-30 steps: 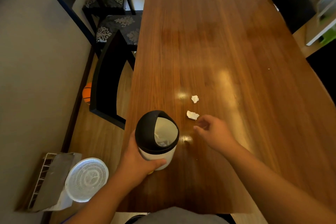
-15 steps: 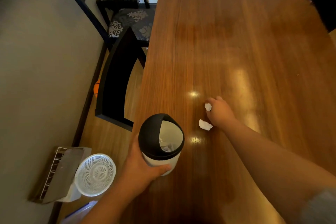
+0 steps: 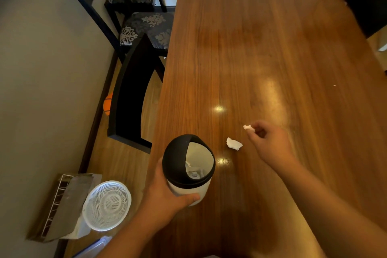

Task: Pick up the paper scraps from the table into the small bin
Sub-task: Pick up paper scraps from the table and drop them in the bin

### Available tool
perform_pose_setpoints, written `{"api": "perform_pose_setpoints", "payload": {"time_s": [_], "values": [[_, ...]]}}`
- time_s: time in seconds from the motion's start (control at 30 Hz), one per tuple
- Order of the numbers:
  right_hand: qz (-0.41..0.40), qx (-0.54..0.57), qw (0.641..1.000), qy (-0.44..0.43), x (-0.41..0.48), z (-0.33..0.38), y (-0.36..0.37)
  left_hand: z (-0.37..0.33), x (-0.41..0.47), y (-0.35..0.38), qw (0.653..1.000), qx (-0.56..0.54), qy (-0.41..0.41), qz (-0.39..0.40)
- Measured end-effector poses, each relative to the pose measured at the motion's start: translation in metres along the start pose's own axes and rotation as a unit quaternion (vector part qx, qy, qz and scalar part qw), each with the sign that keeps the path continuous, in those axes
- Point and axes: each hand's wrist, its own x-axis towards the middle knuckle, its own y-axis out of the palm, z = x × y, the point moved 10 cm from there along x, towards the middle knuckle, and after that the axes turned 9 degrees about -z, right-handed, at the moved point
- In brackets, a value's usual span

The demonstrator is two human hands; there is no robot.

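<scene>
A small white bin (image 3: 188, 170) with a black domed lid stands near the left edge of the wooden table (image 3: 261, 48). Its opening faces up and right, and some scraps lie inside. My left hand (image 3: 165, 199) is wrapped around the bin's lower body. To the right of the bin, my right hand (image 3: 270, 144) pinches a small white paper scrap (image 3: 248, 127) at its fingertips, just above the table. A second, larger white scrap (image 3: 234, 143) lies on the table between the bin and my right hand.
Dark chairs (image 3: 134, 98) stand along the table's left side, one with a patterned seat (image 3: 146, 29). A white fan (image 3: 106, 205) and a metal rack (image 3: 62, 203) lie on the floor at lower left. An orange ball (image 3: 107, 106) sits under a chair.
My right hand reached out to the farther scrap, closed on it and lifted it off the table. The nearer scrap has stayed put. My left hand has kept hold of the bin.
</scene>
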Motion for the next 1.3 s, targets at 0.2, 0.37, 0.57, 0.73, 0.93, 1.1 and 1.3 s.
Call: {"api": "perform_pose_setpoints", "payload": {"time_s": [0.2, 0.37, 0.57, 0.73, 0.93, 1.1, 1.3], "values": [[-0.172, 0.21, 0.957, -0.099, -0.056, 0.121, -0.123, -0.017, -0.006, 0.003, 0.999, 0.004, 0.038, 0.014], [-0.032, 0.117, 0.979, -0.165, -0.09, 0.162, -0.064, -0.031, -0.01, 0.008, 0.998, -0.007, 0.055, 0.027], [0.084, -0.038, 0.985, -0.146, -0.089, 0.11, -0.003, -0.025, -0.011, -0.001, 0.998, -0.011, 0.058, 0.013], [0.076, -0.102, 0.992, -0.015, -0.05, 0.015, 0.023, 0.0, -0.015, -0.017, 1.0, -0.009, 0.023, -0.009], [0.117, -0.23, 0.966, 0.004, -0.026, -0.039, 0.069, 0.025, -0.023, -0.029, 1.0, 0.001, 0.001, -0.028], [0.112, -0.272, 0.955, -0.047, -0.019, -0.036, 0.097, 0.039, -0.029, -0.038, 0.999, 0.001, -0.02, -0.048], [0.113, -0.255, 0.957, -0.074, -0.033, -0.042, 0.112, 0.048, -0.033, -0.045, 0.998, 0.002, -0.021, -0.051]]}}
